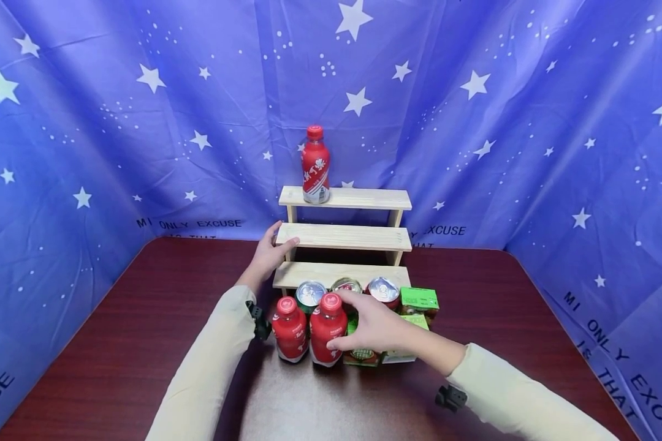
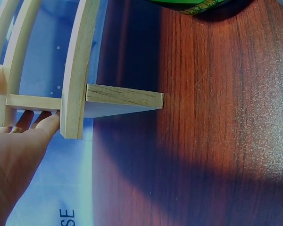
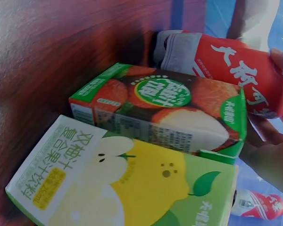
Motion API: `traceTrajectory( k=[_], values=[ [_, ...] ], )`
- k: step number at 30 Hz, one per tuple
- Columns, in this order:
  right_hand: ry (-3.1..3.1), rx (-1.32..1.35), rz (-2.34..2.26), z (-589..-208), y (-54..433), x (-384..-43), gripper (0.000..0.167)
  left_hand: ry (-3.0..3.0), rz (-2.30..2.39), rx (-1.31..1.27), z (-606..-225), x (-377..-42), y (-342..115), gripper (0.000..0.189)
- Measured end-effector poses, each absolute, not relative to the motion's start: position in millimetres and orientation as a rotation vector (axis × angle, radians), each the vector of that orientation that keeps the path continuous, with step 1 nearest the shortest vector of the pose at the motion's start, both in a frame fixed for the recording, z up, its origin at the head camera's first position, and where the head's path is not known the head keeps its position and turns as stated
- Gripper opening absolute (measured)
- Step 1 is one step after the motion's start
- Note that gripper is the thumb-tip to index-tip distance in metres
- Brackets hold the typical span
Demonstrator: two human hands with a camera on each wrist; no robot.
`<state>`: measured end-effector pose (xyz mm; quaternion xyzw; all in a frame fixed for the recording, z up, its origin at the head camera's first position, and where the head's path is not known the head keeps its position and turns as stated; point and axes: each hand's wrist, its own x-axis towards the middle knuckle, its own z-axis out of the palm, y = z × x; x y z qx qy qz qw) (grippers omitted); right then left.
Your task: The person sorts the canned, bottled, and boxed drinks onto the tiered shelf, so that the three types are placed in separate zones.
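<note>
The right hand (image 1: 379,327) grips a red bottle (image 1: 321,335), thumb and fingers around its upper part; just left of this grip stands a second bottle (image 1: 290,334); just right of it, a green-and-brown juice box (image 3: 179,108); beyond the grip, leftward, the left hand (image 1: 266,256) holds the wooden shelf (image 1: 342,236) by its end.

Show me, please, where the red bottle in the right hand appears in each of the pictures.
Head: the red bottle is in the lower middle, in the right hand.
Left wrist: not in it.
Right wrist: upper right, lying sideways in the picture, behind a juice box.
Shared landmark: the dark red table.
</note>
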<state>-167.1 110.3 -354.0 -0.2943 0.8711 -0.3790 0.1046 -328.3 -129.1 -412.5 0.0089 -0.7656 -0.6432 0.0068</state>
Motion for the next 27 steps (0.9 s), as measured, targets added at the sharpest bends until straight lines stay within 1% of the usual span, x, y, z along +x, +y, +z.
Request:
traceTrajectory(
  k=[6,15,21,27],
  values=[
    [2.489,-0.808,-1.331,-346.2,113.9,-162.7,0.07,-2.386,-2.009,0.029,-412.2,-329.1,-128.9,0.078],
    [2.142,-0.792,-1.836,-334.7,111.4,-154.0,0.065,-2.387,-2.025,0.051,-410.3,-325.5,-127.5,0.078],
    [2.167,-0.849,-1.981,-326.1,116.2,-156.5,0.065,-2.372,-2.041,0.046,-410.5,-325.0,-127.3,0.078],
    [2.319,-0.86,-2.03,-316.3,124.9,-164.5,0.061,-2.366,-2.063,0.033,-413.2,-327.4,-128.5,0.079]
  ],
)
